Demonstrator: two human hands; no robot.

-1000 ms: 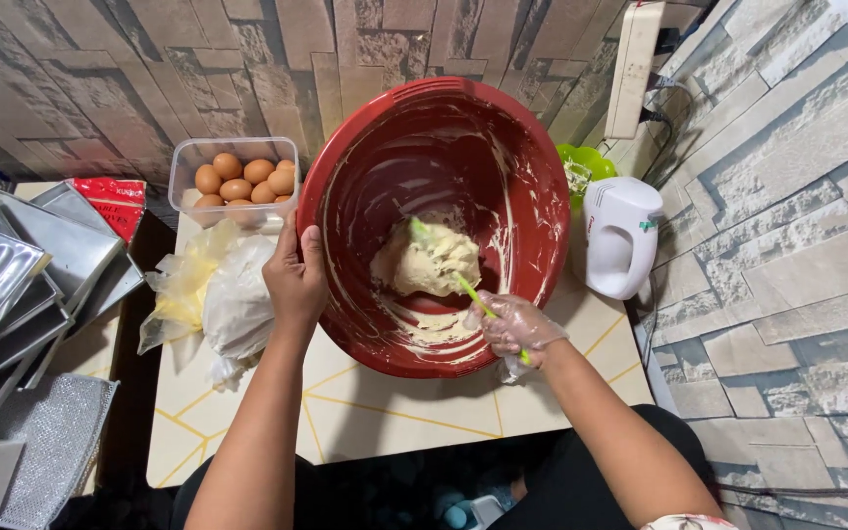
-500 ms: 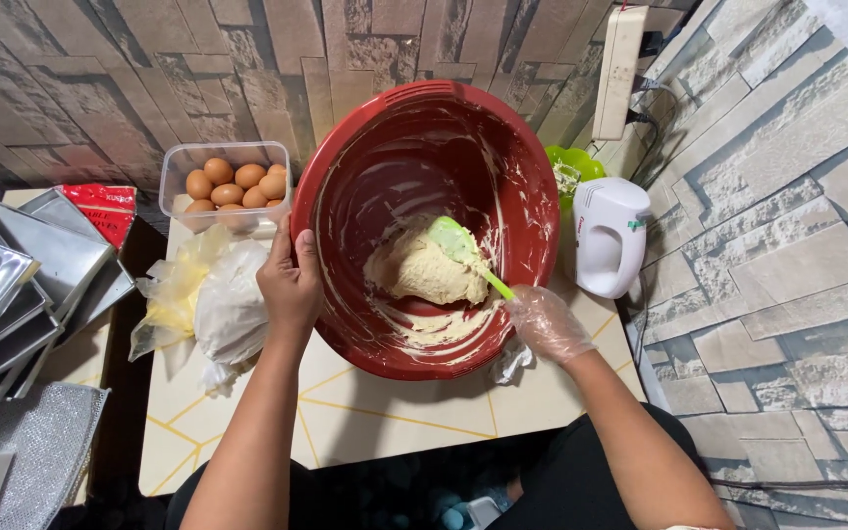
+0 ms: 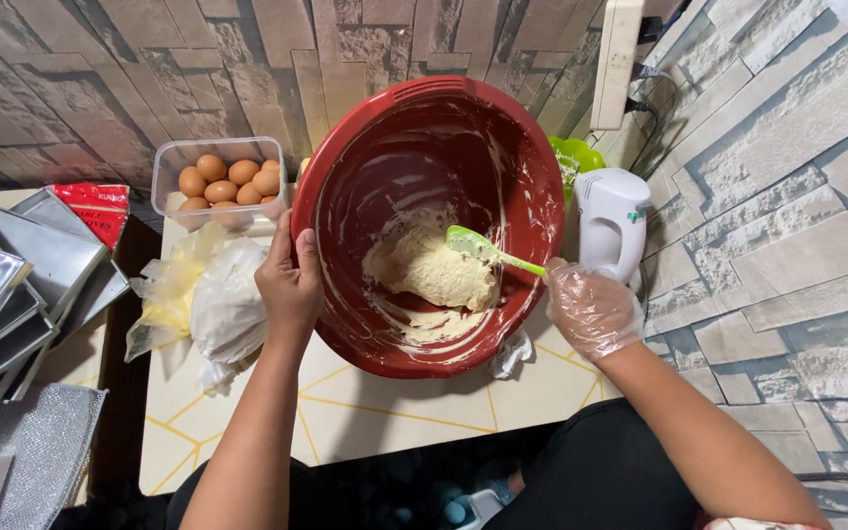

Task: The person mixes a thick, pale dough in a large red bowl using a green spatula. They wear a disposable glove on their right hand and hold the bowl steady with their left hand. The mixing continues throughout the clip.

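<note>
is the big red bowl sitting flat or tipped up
Tipped. The red bowl leans toward the camera, its far rim raised, while the left hand grips its near rim.

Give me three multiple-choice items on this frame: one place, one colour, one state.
1. Where is the tub of eggs?
A. Behind the left hand, by the wall
B. Inside the bowl
C. On the hand mixer

2. What colour is the spatula?
A. Red
B. Green
C. Black

3. What is the left hand doing?
A. Gripping the bowl rim
B. Resting flat on the table
C. Holding an egg

Key: 1 A, the tub sits left of the bowl at the wall. 2 B, its blade is green against the dough. 3 A, thumb lies over the rim while the gloved right hand holds the spatula.
</note>
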